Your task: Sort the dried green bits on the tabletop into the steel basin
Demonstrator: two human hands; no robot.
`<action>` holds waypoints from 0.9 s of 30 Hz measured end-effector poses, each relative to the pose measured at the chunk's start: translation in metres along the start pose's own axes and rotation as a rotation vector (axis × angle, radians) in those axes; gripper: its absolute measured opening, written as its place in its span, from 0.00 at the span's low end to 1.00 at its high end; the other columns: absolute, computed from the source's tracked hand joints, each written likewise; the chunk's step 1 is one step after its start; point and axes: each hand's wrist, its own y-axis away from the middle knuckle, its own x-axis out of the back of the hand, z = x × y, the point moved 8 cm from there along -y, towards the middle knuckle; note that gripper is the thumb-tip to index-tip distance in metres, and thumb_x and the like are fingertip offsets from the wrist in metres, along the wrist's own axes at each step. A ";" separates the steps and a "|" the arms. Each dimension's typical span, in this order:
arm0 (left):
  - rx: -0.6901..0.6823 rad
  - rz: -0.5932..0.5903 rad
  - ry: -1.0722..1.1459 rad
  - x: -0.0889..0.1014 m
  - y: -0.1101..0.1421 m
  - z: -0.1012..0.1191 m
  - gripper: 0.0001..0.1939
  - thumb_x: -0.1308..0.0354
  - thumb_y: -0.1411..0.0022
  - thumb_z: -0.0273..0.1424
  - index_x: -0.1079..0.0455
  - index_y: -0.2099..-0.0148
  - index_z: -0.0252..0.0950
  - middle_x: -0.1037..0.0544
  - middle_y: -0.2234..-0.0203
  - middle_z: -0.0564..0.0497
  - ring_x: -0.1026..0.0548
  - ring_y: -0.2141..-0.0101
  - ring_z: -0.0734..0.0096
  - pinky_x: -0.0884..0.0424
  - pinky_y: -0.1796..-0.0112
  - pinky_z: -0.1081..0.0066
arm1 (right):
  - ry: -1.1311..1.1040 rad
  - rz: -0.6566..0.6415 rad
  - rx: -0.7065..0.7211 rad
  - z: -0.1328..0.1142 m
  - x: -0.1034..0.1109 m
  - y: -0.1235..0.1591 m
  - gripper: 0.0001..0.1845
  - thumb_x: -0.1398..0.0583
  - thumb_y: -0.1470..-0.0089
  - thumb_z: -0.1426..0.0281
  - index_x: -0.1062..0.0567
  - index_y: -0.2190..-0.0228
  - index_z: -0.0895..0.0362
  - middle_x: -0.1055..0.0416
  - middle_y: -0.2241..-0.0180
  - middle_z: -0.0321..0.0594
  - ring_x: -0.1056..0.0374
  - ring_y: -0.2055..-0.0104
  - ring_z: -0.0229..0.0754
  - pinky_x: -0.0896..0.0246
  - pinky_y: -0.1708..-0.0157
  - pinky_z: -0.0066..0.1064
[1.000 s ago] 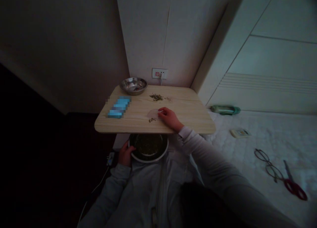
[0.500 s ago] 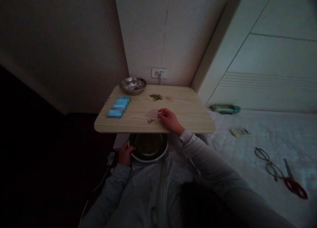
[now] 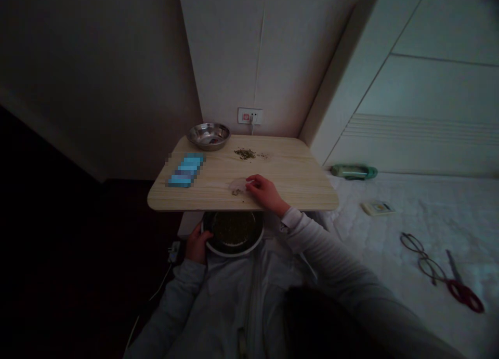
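My left hand [image 3: 198, 243] grips the left rim of a round, shallow dish [image 3: 255, 243] with a dark inside and a pale outer edge, below the front of the table. Dark, small grains [image 3: 234, 228] cover the middle of that dish. Over the wooden table [image 3: 195, 197], my right hand [image 3: 265, 192] pinches a thin, see-through, rounded sheet [image 3: 237, 184] by its right side. A small cluster of grains [image 3: 236, 192] lies at the sheet's near edge. Farther back is a larger pile of greenish-brown grains [image 3: 245, 154], with a few bits scattered to its right.
A steel bowl [image 3: 209, 136] stands at the table's back left, with a blurred-out phone [image 3: 186, 170] in front. On the white bed to the right lie a green bottle [image 3: 354, 171], a pale remote [image 3: 377, 208], glasses [image 3: 423, 257] and red-handled scissors [image 3: 463, 294]. A wall socket [image 3: 250, 116] is behind.
My right hand has shifted slightly left and toward me with the clear sheet. The small grain cluster by it looks more gathered. My left hand keeps its hold on the dish.
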 end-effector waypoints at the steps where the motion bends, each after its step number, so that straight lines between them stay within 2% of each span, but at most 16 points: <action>1: 0.014 0.002 0.013 0.000 0.000 0.000 0.18 0.47 0.69 0.24 0.30 0.68 0.33 0.27 0.81 0.55 0.32 0.76 0.71 0.37 0.72 0.72 | 0.009 0.008 -0.005 -0.001 0.001 0.000 0.12 0.48 0.55 0.66 0.34 0.67 0.58 0.33 0.77 0.34 0.39 0.76 0.31 0.45 0.73 0.25; 4: 0.070 -0.026 0.063 -0.002 0.000 -0.005 0.19 0.47 0.69 0.23 0.31 0.67 0.34 0.27 0.80 0.56 0.32 0.76 0.73 0.37 0.72 0.73 | 0.043 0.002 -0.005 -0.003 0.001 0.001 0.12 0.47 0.56 0.66 0.33 0.68 0.58 0.33 0.78 0.34 0.39 0.76 0.32 0.45 0.73 0.25; 11: 0.095 -0.067 0.111 -0.003 -0.003 -0.014 0.20 0.47 0.68 0.23 0.32 0.66 0.36 0.28 0.82 0.58 0.31 0.74 0.71 0.37 0.72 0.73 | 0.026 -0.008 0.004 -0.002 -0.002 0.002 0.13 0.47 0.57 0.65 0.33 0.68 0.58 0.35 0.80 0.32 0.41 0.78 0.31 0.47 0.76 0.23; 15: 0.104 -0.082 0.085 -0.004 0.002 -0.010 0.19 0.47 0.68 0.23 0.31 0.67 0.35 0.28 0.83 0.57 0.30 0.74 0.69 0.37 0.73 0.73 | 0.019 -0.031 -0.003 -0.002 -0.004 0.003 0.13 0.47 0.57 0.64 0.33 0.68 0.58 0.35 0.79 0.32 0.42 0.78 0.31 0.48 0.76 0.23; 21: 0.153 -0.062 0.072 -0.005 0.008 -0.005 0.24 0.48 0.70 0.25 0.31 0.63 0.35 0.28 0.84 0.56 0.30 0.78 0.68 0.38 0.76 0.72 | 0.012 -0.069 0.002 -0.008 -0.007 0.008 0.13 0.47 0.57 0.65 0.33 0.68 0.58 0.36 0.80 0.32 0.43 0.79 0.31 0.49 0.78 0.23; 27: 0.099 -0.045 0.051 -0.007 0.013 0.003 0.20 0.48 0.69 0.24 0.30 0.67 0.34 0.28 0.83 0.55 0.31 0.78 0.71 0.37 0.74 0.72 | -0.039 -0.104 -0.011 -0.011 -0.009 0.013 0.13 0.46 0.57 0.64 0.33 0.68 0.58 0.36 0.80 0.32 0.43 0.79 0.30 0.48 0.77 0.23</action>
